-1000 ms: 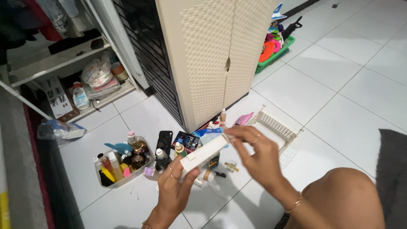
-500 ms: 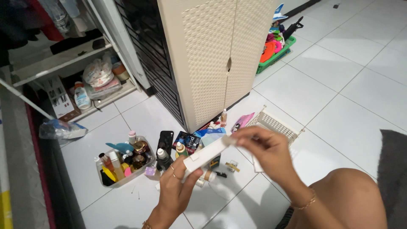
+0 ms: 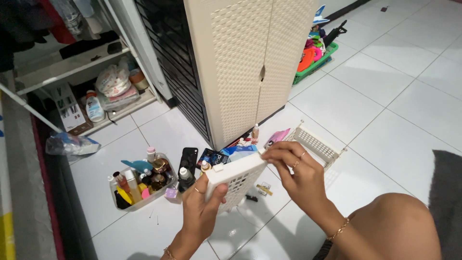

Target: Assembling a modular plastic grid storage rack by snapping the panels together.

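The person holds a white perforated plastic panel (image 3: 237, 180) between both hands, above the white tiled floor (image 3: 385, 106). The left hand (image 3: 202, 212) grips the lower left end of the panel, with the thumb laid over its front edge and the fingers closed behind it. The right hand (image 3: 293, 168) pinches the upper right corner of the panel with its fingertips; rings show on two of its fingers and a thin bracelet is on the wrist. The panel is tilted, its right end higher than the left.

Just beyond the right hand lies a white slotted basket part (image 3: 317, 144) on the floor, near but not touching the hand. Below the panel, between the two hands, some small items (image 3: 262, 188) lie on the tiles; they are too small to identify surely.

To the left of the left hand stands a clear tray (image 3: 139, 200) full of small bottles and cosmetic jars. Between this tray and the panel I see a black flat object (image 3: 188, 159) and a small white bottle (image 3: 183, 174). Behind the panel, further from the hands, are a blue packet (image 3: 239, 150), a pink item (image 3: 276, 137) and a small slim bottle (image 3: 255, 132), all standing close to the foot of a cream woven-pattern cabinet (image 3: 250, 62).

Far from the hands, beyond the cabinet, a green basket (image 3: 327, 55) holds colourful things. To the far left, a low shelf (image 3: 72, 72) carries bags and a white bottle (image 3: 94, 107).
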